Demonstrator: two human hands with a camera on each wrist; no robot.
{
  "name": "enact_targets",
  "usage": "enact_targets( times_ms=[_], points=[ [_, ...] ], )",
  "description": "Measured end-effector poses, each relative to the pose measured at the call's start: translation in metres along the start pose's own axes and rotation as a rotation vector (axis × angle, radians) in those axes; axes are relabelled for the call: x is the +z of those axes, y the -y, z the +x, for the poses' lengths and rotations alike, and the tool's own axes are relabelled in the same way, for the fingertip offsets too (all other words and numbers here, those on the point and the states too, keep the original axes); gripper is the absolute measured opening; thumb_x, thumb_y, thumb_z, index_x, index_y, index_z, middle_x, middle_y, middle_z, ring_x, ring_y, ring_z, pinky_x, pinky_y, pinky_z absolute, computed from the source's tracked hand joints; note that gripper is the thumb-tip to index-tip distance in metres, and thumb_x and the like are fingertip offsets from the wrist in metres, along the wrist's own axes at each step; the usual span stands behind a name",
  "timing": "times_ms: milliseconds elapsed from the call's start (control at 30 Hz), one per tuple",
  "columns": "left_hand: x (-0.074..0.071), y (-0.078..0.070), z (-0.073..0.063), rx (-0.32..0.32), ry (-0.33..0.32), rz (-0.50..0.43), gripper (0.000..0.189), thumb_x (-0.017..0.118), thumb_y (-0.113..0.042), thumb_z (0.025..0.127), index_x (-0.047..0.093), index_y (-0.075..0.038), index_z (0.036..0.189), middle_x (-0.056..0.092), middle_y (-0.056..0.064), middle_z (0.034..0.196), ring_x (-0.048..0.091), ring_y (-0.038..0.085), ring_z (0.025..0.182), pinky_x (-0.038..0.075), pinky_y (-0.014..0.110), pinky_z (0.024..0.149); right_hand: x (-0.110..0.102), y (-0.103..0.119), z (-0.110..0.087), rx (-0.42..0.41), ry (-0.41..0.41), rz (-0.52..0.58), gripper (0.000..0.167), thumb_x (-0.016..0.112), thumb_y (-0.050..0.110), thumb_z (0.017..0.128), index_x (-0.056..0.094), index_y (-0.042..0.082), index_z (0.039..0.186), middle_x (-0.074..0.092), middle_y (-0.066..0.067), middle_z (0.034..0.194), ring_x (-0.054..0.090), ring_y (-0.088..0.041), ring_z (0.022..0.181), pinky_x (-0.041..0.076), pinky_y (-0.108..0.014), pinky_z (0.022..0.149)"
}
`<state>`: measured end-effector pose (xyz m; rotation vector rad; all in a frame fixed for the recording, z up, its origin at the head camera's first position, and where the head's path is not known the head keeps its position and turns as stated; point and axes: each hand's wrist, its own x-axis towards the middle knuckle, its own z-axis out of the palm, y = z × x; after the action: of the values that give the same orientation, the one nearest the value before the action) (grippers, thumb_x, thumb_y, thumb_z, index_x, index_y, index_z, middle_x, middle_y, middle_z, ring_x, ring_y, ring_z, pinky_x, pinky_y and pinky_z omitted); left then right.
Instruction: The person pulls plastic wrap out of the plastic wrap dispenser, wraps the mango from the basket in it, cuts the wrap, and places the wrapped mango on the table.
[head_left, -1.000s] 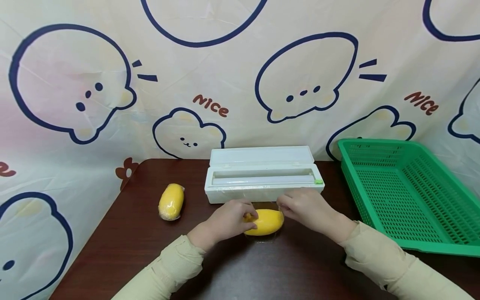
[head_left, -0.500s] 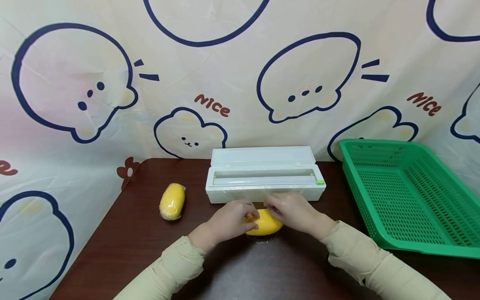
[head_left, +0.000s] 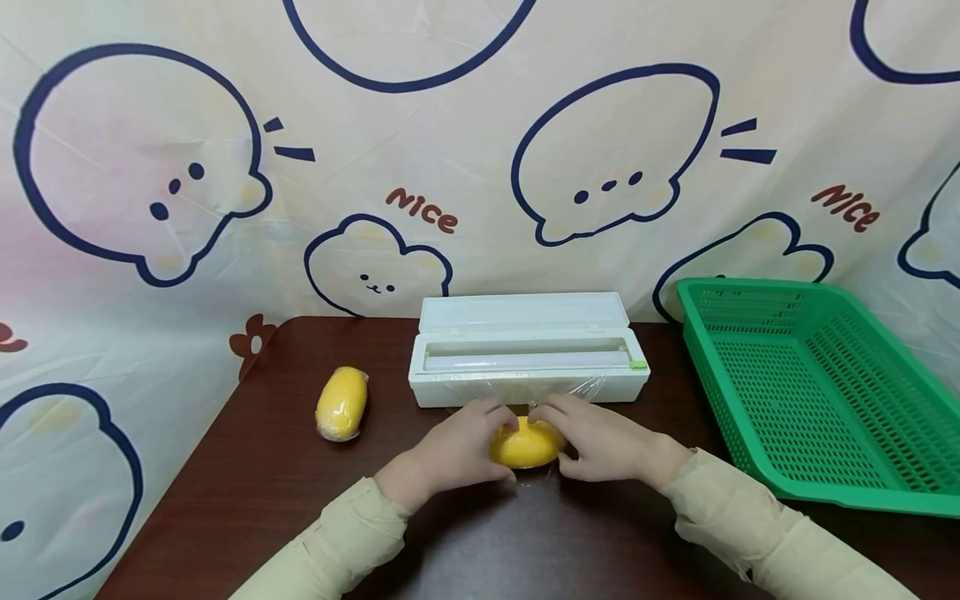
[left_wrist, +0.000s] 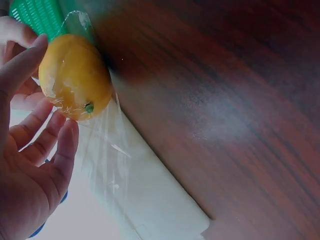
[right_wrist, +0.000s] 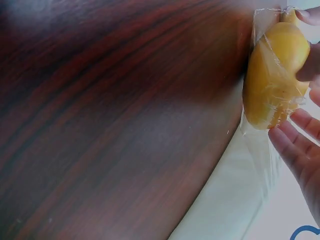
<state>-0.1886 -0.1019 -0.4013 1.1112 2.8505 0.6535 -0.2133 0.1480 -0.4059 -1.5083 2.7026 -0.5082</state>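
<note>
A yellow oval fruit that looks like a mango [head_left: 527, 447], with a small green stem end in the left wrist view, lies on the table in front of the white cling film box [head_left: 525, 388]. Clear cling film [left_wrist: 107, 137] partly covers it and stretches back to the box. My left hand [head_left: 459, 444] holds its left end, thumb on the near side and fingers beyond. Around the right end curl the fingers and thumb of my right hand [head_left: 617, 442], fingertips at the film. The fruit's underside is hidden.
A second yellow fruit [head_left: 342, 404], wrapped in film, lies to the left. A green plastic basket [head_left: 750, 433] stands at the right. The box's lid [head_left: 525, 312] is raised, showing the roll inside. A patterned cloth hangs behind the dark table [head_left: 285, 500].
My right hand moved left from beside the fruit, over its right end, then spread round that end. The film at the box front is now bunched. My left hand stays at the left end.
</note>
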Motion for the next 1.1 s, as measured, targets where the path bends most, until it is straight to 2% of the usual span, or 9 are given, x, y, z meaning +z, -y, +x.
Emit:
enact_targets(
  times_ms=[133,233,400,533,667,867,1100],
  points=[
    [0.000,0.000,-0.002,0.016,0.021,0.019,0.060,0.097,-0.027,0.070,0.063,-0.006,0.116,0.058,0.004,0.116,0.055,0.024,0.107,0.049,0.035,0.095,0.004,0.000,0.000,-0.042,0.005,-0.030,0.064,0.087,0.011,0.076,0.055,0.007,0.132,0.052,-0.005,0.130,0.053,-0.021,0.119,0.050,-0.038,0.100],
    [0.000,0.001,-0.004,0.047,0.023,0.051,0.066,0.098,-0.017,0.067,0.060,-0.005,0.120,0.057,0.007,0.120,0.054,0.026,0.110,0.048,0.037,0.098,0.009,0.002,0.002,-0.047,-0.004,-0.081,0.074,0.094,0.013,0.073,0.054,0.006,0.135,0.052,-0.009,0.132,0.054,-0.025,0.120,0.050,-0.040,0.099],
    [0.004,0.002,-0.005,0.107,0.004,0.136,0.076,0.097,-0.004,0.062,0.055,-0.005,0.124,0.053,0.007,0.123,0.053,0.028,0.110,0.050,0.038,0.094,0.017,0.005,0.005,-0.021,-0.040,-0.158,0.079,0.095,0.017,0.072,0.053,0.007,0.138,0.053,-0.009,0.130,0.055,-0.026,0.117,0.052,-0.039,0.096],
    [0.009,0.003,-0.005,0.133,-0.031,0.189,0.080,0.099,-0.006,0.059,0.053,-0.005,0.124,0.052,0.007,0.121,0.053,0.026,0.105,0.053,0.037,0.087,0.021,0.007,0.006,-0.002,-0.057,-0.200,0.074,0.094,0.023,0.075,0.054,0.008,0.136,0.054,-0.008,0.127,0.055,-0.025,0.113,0.053,-0.038,0.093],
    [0.012,0.001,-0.006,0.101,-0.048,0.215,0.080,0.101,-0.016,0.060,0.053,-0.007,0.124,0.052,0.006,0.121,0.053,0.026,0.105,0.055,0.037,0.078,0.021,0.007,0.007,0.009,-0.067,-0.202,0.069,0.091,0.025,0.079,0.055,0.008,0.135,0.055,-0.010,0.127,0.056,-0.025,0.112,0.054,-0.038,0.092],
    [0.016,-0.002,-0.007,0.055,-0.064,0.232,0.084,0.101,-0.030,0.061,0.052,-0.009,0.126,0.051,0.006,0.122,0.053,0.025,0.109,0.054,0.038,0.074,0.021,0.008,0.006,0.034,-0.083,-0.167,0.066,0.088,0.024,0.080,0.055,0.007,0.135,0.055,-0.009,0.125,0.057,-0.023,0.111,0.054,-0.038,0.092],
    [0.017,-0.002,-0.008,0.027,-0.086,0.263,0.092,0.102,-0.030,0.059,0.050,-0.009,0.132,0.051,0.007,0.127,0.052,0.026,0.111,0.053,0.040,0.073,0.015,0.012,0.007,0.065,-0.118,-0.128,0.068,0.085,0.025,0.079,0.053,0.004,0.136,0.057,-0.009,0.122,0.057,-0.021,0.107,0.054,-0.037,0.089]
  ],
)
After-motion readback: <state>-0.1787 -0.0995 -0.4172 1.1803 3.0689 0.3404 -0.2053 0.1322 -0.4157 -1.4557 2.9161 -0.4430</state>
